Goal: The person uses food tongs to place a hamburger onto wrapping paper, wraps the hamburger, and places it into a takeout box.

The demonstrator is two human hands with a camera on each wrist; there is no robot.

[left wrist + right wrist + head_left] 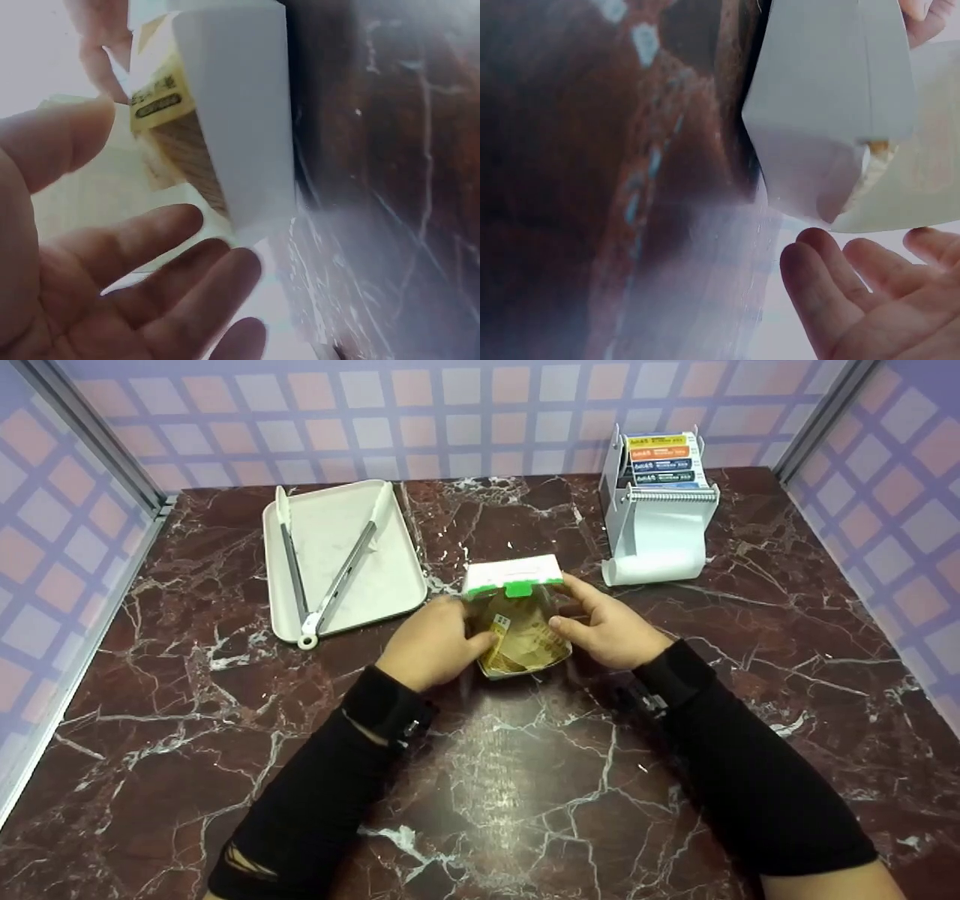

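Note:
A small clear-lidded food box (pixel 517 572) with a white top strip, green edging and a green tab stands in front of me. Inside it lies something wrapped in printed brown paper (pixel 529 634), with a yellow label (pixel 160 103) on it. My left hand (pixel 435 641) is at the box's left side, thumb by the lower front and fingers loosely spread beside the white wall. At the opposite side is my right hand (pixel 611 626), its thumb near the clear front. In the right wrist view, its relaxed fingers (pixel 866 266) lie along the box's edge.
Back left, open tongs (pixel 349 562) lie across a white tray (pixel 319 536). A rack of colored label rolls (pixel 664 465), with a white paper strip (pixel 667 532) hanging from it, stands back right. White crumbs are scattered behind the box on the dark marbled table (pixel 510 810).

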